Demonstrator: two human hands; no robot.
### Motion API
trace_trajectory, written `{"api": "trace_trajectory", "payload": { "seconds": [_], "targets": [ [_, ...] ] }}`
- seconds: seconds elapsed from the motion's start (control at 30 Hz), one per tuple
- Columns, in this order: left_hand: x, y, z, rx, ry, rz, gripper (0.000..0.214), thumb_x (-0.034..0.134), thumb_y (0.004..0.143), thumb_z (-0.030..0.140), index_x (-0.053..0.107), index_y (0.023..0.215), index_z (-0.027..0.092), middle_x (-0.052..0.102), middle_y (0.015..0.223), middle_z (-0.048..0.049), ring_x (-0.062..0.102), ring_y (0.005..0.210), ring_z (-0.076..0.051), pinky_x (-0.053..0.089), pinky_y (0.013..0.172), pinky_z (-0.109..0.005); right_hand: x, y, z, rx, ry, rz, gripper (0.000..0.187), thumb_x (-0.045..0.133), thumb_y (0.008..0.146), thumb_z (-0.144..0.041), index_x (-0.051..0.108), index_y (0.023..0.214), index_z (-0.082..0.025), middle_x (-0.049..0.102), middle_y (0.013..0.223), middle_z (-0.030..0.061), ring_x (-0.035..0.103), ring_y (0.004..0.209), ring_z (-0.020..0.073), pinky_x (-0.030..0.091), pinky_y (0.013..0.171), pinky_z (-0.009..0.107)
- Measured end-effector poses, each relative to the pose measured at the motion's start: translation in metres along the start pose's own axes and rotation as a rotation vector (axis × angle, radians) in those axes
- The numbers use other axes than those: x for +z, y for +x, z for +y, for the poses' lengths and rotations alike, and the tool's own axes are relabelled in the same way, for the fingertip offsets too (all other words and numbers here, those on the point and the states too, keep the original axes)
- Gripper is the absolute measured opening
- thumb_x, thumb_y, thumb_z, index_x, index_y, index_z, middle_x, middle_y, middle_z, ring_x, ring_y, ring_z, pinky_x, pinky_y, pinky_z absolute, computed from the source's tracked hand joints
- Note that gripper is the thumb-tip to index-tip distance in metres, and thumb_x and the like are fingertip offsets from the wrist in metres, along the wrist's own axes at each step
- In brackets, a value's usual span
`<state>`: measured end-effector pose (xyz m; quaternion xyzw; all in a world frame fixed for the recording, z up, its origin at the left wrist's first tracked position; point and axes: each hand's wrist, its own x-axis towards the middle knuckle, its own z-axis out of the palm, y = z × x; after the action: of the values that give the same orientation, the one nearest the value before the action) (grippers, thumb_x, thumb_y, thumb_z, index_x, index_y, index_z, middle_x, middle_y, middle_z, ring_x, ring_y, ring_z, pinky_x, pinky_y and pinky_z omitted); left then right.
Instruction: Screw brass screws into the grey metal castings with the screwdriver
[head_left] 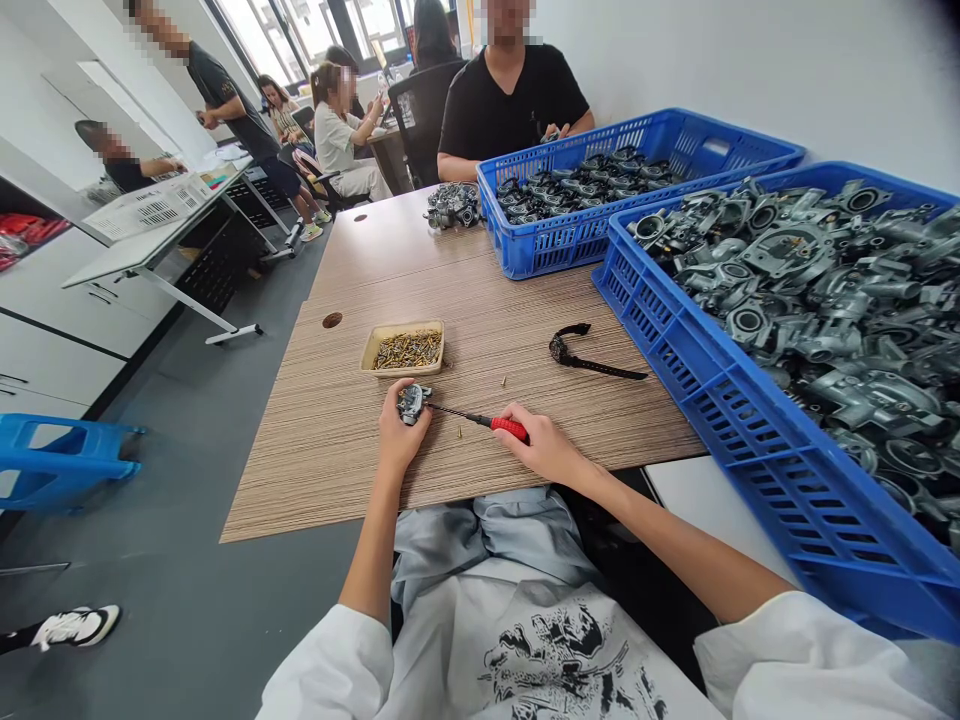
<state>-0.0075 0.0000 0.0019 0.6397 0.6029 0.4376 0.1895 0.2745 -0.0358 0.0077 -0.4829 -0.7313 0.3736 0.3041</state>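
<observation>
My left hand [400, 432] is closed around a small grey metal part [412, 402] held on the wooden table [337, 450]. My right hand [541, 446] grips a red-handled screwdriver [480, 419] whose thin shaft points left into that part. Just beyond the part sits a shallow beige tray [406, 349] holding several small brass screws. Two loose screws [460, 432] lie on the table near the screwdriver shaft.
A black wristwatch [581, 358] lies right of the tray. A blue crate [750, 420] of grey metal castings fills the right side, with a second blue crate [570, 240] behind it. A person in black sits across the table; others sit at far desks. A blue stool [60, 460] stands left.
</observation>
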Motion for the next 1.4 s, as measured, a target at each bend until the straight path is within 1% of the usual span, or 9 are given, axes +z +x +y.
{"api": "trace_trajectory", "payload": {
  "seconds": [0.23,0.57,0.87,1.23,1.4],
  "targets": [
    [0.0006,0.0004,-0.0026,0.026,0.012,0.009,0.049,0.069,0.084,0.026,0.057,0.132,0.024,0.067,0.121,-0.007,0.065,0.11,-0.023,0.05,0.103,-0.038,-0.0014,0.0,-0.0026,-0.001,0.003,-0.01,0.022,0.054,0.103,-0.046,0.059,0.104,-0.025,0.068,0.084,-0.0002,0.06,0.072,0.0179,0.039,0.068,0.027],
    [-0.0009,0.0007,0.0049,0.005,-0.014,0.003,0.048,0.07,0.083,0.026,0.058,0.13,0.024,0.068,0.116,-0.0066,0.065,0.107,-0.023,0.05,0.102,-0.038,-0.0013,-0.0002,-0.0021,-0.006,0.014,-0.008,0.024,0.053,0.103,-0.048,0.059,0.103,-0.025,0.065,0.08,-0.0014,0.058,0.069,0.0174,0.039,0.067,0.027],
    [-0.0009,0.0003,0.0049,0.008,-0.006,0.003,0.048,0.069,0.084,0.027,0.057,0.13,0.024,0.067,0.119,-0.0062,0.065,0.108,-0.023,0.05,0.101,-0.037,-0.0016,0.0001,-0.0024,-0.004,0.008,-0.007,0.023,0.054,0.103,-0.047,0.059,0.103,-0.025,0.065,0.08,-0.0015,0.059,0.069,0.0177,0.039,0.067,0.027],
    [-0.0002,0.0005,0.0002,0.017,0.015,0.002,0.049,0.069,0.084,0.027,0.056,0.131,0.025,0.067,0.116,-0.0063,0.065,0.108,-0.023,0.051,0.102,-0.038,-0.0008,0.0002,-0.0026,0.006,0.005,-0.009,0.024,0.053,0.103,-0.048,0.06,0.104,-0.025,0.067,0.08,-0.0009,0.059,0.069,0.0181,0.039,0.066,0.028],
    [0.0001,0.0005,-0.0009,0.013,0.01,0.002,0.049,0.07,0.084,0.027,0.057,0.131,0.024,0.068,0.118,-0.0067,0.065,0.108,-0.023,0.05,0.103,-0.038,-0.0009,-0.0001,-0.0014,0.003,0.003,-0.005,0.023,0.054,0.103,-0.047,0.06,0.104,-0.025,0.067,0.082,-0.0007,0.06,0.071,0.0179,0.039,0.067,0.028]
  ]
}}
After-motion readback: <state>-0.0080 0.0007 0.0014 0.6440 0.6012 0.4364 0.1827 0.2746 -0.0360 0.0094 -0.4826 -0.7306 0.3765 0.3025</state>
